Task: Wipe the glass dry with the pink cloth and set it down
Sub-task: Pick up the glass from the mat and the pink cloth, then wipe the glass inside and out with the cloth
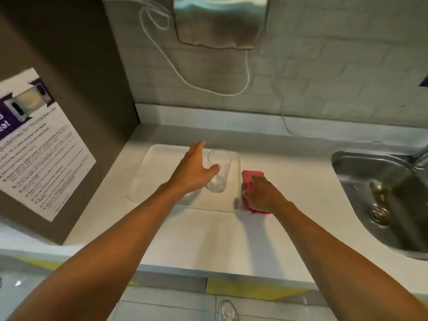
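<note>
A clear drinking glass (219,173) stands upright on a white tray (157,172) on the counter. My left hand (193,169) is at the glass's left side, thumb against its wall, fingers stretched out behind it and not closed round it. The folded pink cloth (250,176) lies on the counter just right of the tray. My right hand (261,193) rests on top of the cloth, fingers curled onto it, covering its near half.
A steel sink (379,200) with a tap (419,158) is set in the white counter (208,239) at the right. A brown cabinet side with a printed notice (39,144) stands at the left. A metal dispenser (220,19) and white cord (185,77) hang on the tiled wall.
</note>
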A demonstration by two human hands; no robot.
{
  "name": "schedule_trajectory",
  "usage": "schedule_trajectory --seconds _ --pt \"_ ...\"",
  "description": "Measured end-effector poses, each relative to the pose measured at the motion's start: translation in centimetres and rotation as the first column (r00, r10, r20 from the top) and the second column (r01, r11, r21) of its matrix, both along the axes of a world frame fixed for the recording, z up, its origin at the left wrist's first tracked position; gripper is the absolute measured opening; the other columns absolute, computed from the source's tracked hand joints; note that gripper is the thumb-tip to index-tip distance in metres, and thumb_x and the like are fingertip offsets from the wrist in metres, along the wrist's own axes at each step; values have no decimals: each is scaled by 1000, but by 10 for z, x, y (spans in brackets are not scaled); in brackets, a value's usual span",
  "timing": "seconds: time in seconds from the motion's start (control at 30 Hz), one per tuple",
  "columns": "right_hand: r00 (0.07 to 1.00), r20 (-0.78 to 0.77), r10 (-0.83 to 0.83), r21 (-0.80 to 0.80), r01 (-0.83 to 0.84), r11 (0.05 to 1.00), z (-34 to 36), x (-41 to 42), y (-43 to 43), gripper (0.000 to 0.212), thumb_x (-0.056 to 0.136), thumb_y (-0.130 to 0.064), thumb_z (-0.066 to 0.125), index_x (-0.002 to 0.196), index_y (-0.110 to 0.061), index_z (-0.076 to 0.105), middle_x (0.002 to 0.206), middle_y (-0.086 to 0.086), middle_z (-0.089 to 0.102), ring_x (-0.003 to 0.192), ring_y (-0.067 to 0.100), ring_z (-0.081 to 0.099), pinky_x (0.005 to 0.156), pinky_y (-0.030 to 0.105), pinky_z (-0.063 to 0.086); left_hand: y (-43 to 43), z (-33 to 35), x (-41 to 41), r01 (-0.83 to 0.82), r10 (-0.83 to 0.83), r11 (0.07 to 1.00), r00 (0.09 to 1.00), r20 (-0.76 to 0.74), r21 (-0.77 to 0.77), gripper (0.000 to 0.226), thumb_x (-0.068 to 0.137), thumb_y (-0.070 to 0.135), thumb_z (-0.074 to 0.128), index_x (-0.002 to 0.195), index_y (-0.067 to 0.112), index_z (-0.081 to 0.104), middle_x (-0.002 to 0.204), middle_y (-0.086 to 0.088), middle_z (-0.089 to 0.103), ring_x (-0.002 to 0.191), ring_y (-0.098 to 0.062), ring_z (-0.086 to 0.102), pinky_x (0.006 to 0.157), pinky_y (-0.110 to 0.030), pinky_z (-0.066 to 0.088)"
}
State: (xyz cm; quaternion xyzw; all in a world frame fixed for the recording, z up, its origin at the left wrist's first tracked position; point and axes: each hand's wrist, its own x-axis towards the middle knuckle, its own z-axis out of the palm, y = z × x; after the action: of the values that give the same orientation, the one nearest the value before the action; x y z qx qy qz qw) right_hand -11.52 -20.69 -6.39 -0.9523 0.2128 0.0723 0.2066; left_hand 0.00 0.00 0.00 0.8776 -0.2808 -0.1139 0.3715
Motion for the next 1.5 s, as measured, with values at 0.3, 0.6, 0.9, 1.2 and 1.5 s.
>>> schedule_trajectory --seconds 0.3,0.6,0.9,1.2,1.5 --pt "999 -30 20 -60 -22 998 -59 -13 -19 72 105 -48 31 164 -11 15 173 11 10 156 32 20 124 47 26 -34 -49 10 -201 127 943 954 -270 -266 84 79 34 91 148 32 44 148 10 54 137 -15 50 109 -27 40" --pt "985 146 -96 46 90 995 -63 9 -31 62 95 -33 59 148 -8 40 154 12 45 129 35 54 107 48 49 -48 -74 13 -331 259 871 937 -233 -363 72 71 50 91 133 28 62 129 12 70 117 -11 64 99 -25 51" --pt "914 263 -309 291 230 929 -61 20 -42 27 101 -13 42 106 -23 67 110 0 71 103 25 67 83 34 52 -40 -68 30 -686 198 583 640 -742 -436 25 91 43 75 93 19 75 91 -5 71 77 -15 67 76 -34 53" --pt "871 236 -431 809 69 584 15 -18 -23 36 107 -15 46 105 -35 75 72 -5 63 64 13 57 55 24 56 -47 -51 1 -666 -86 666 378 -922 -336 42 100 47 55 104 7 67 92 -10 74 85 -25 66 72 -36 47" --pt "928 372 -28 651 -240 720 53 -23 39 47 108 -46 31 155 -46 33 149 -49 29 135 -24 35 97 -5 33 -40 -55 -32 -631 -273 615 391 -879 -472 57 100 50 47 128 8 73 117 -24 71 109 -37 66 97 -51 51"
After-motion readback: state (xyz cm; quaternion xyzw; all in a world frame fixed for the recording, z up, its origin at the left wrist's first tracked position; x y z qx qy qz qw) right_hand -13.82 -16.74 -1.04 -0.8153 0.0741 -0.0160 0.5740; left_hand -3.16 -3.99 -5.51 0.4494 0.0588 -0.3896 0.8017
